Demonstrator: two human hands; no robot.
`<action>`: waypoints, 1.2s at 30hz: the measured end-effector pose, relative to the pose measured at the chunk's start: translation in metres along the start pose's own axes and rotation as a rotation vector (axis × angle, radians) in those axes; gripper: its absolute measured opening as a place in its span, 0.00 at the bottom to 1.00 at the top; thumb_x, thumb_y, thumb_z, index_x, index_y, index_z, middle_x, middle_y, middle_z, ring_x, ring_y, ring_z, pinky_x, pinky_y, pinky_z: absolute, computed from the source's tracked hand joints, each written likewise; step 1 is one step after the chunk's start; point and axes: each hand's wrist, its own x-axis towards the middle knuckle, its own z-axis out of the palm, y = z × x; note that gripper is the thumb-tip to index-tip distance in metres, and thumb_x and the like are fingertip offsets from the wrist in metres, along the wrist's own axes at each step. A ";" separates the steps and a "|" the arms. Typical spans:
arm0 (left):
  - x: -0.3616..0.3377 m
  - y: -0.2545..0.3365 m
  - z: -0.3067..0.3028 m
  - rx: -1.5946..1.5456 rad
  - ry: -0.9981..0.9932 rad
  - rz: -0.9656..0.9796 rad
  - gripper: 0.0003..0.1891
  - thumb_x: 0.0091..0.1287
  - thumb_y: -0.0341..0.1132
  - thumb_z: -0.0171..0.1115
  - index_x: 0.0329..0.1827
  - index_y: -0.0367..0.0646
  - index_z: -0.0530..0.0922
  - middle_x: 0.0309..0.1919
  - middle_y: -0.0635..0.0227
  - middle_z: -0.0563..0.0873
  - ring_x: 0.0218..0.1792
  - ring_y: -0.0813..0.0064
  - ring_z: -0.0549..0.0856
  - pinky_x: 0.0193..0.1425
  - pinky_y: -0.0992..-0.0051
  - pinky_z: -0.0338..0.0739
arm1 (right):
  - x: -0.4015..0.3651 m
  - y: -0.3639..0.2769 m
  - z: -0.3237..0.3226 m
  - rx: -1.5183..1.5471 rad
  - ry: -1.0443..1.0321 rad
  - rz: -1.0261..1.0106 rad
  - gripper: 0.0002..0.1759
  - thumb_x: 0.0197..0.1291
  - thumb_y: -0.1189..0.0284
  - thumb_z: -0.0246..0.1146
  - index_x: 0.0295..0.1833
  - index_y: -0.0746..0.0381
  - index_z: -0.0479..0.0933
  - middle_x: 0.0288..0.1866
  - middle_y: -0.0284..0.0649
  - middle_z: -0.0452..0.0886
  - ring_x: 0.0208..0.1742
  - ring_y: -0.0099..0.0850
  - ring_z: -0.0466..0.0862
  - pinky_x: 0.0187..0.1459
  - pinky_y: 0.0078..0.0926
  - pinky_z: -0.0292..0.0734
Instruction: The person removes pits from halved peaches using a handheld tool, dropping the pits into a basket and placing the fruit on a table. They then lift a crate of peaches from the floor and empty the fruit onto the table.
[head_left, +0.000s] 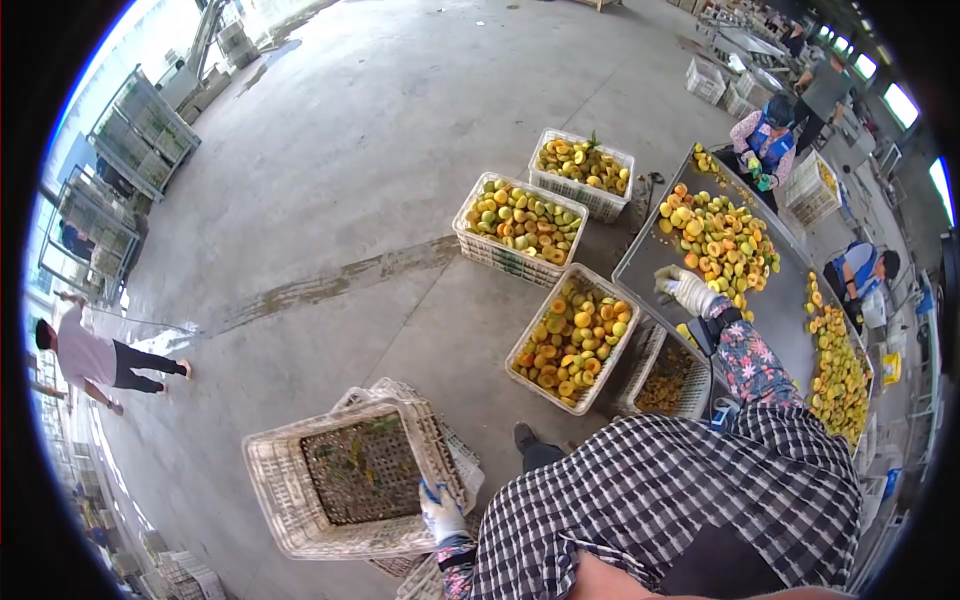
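Note:
My left hand (441,514), in a white glove with blue marks, is closed on the near rim of a white plastic crate (275,500). The crate is tilted, showing a dark perforated bottom with a few green leaves. My right hand (686,291), also gloved, is over the left side of a grey metal table (645,255). Its fingers are slightly bent and apart, with nothing visible in them. Beside it lies a heap of halved yellow-orange fruit (722,240), resembling apricots or peaches.
Fruit fills three crates, a near one (572,340), a middle one (520,222) and a far one (583,170). A crate of dark bits (668,380) stands beside the table. Co-workers sit across it (768,140) (860,275); another person (95,350) stands far left.

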 end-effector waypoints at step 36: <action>0.519 0.462 0.094 -0.329 -0.755 -0.023 0.16 0.74 0.34 0.57 0.61 0.39 0.76 0.47 0.65 0.85 0.42 0.75 0.85 0.47 0.75 0.80 | 0.503 -0.054 0.071 -0.281 0.152 0.085 0.17 0.56 0.61 0.64 0.48 0.57 0.85 0.39 0.45 0.87 0.37 0.42 0.85 0.40 0.36 0.80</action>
